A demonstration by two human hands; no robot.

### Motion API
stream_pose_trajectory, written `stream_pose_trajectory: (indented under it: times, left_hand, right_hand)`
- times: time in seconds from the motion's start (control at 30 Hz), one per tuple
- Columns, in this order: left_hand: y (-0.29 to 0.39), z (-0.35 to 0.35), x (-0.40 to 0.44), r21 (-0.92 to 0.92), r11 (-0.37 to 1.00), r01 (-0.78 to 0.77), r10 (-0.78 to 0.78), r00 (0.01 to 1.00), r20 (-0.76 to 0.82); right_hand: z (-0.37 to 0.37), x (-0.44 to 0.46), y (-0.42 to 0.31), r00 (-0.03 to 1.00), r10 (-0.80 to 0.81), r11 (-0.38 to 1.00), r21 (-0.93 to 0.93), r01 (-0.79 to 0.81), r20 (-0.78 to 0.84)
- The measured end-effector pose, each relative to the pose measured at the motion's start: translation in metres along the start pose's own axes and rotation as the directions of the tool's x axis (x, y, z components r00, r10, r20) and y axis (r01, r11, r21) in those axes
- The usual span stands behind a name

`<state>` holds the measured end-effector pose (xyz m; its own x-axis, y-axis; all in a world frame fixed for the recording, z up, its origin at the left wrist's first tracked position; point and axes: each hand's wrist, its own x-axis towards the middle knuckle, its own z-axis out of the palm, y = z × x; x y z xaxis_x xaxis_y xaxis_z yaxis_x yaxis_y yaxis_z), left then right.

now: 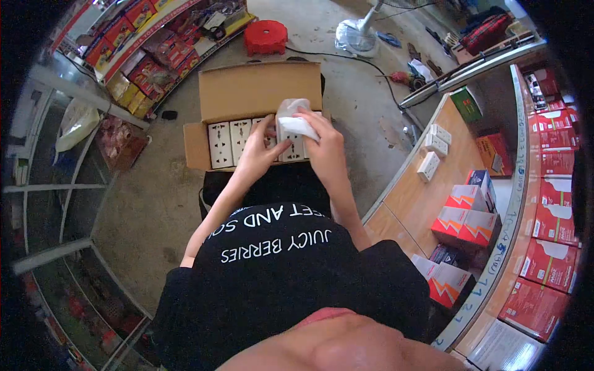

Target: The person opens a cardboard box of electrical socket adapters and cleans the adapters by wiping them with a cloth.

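An open cardboard box stands before me, holding a row of white power strips with black socket holes. My left hand reaches over the row, its thumb and fingers curled at the edge of one white power strip near the right side of the box. In my right hand is a crumpled white cloth, pressed against the upper part of that strip. The cloth and fingers hide part of the strip.
A red plastic stool and a plastic-wrapped fan base stand beyond the box, with a black cable on the floor. At right, a wooden counter carries white sockets and red-and-white boxes. Glass shelving is at left.
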<state>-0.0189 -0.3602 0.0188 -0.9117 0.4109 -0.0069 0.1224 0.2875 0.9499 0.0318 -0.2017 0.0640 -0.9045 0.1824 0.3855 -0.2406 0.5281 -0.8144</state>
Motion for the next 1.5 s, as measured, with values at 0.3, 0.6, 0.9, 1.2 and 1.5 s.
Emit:
stream_pose_trajectory:
  times: [0.3, 0.6, 0.9, 1.2, 1.5]
  left_hand:
    - [0.021, -0.012, -0.003, -0.475, 0.880, 0.018, 0.019, 0.997, 0.073]
    - [-0.033, -0.042, 0.004, -0.987, 0.126, 0.102, 0.136, 0.984, 0.119]
    - [0.000, -0.028, -0.006, -0.916, 0.400, -0.032, -0.080, 0.994, -0.070]
    - [-0.039, -0.034, 0.016, -0.985, -0.145, 0.091, 0.350, 0.936, 0.035]
    - [0.003, -0.033, -0.011, -0.947, 0.319, 0.045, -0.110, 0.994, 0.010]
  right_hand:
    - [0.010, 0.000, -0.001, 0.989, 0.133, 0.971, 0.206, -0.118, -0.062]
    - [0.056, -0.020, -0.029, 0.897, -0.363, 0.931, 0.135, 0.339, 0.253]
    - [0.071, 0.021, -0.032, 0.924, -0.360, 0.931, -0.013, 0.364, 0.131]
    - [0.079, -0.023, -0.026, 0.787, -0.476, 0.838, -0.069, 0.541, 0.392]
    - [0.075, 0.020, -0.031, 0.880, -0.401, 0.883, -0.147, 0.445, 0.255]
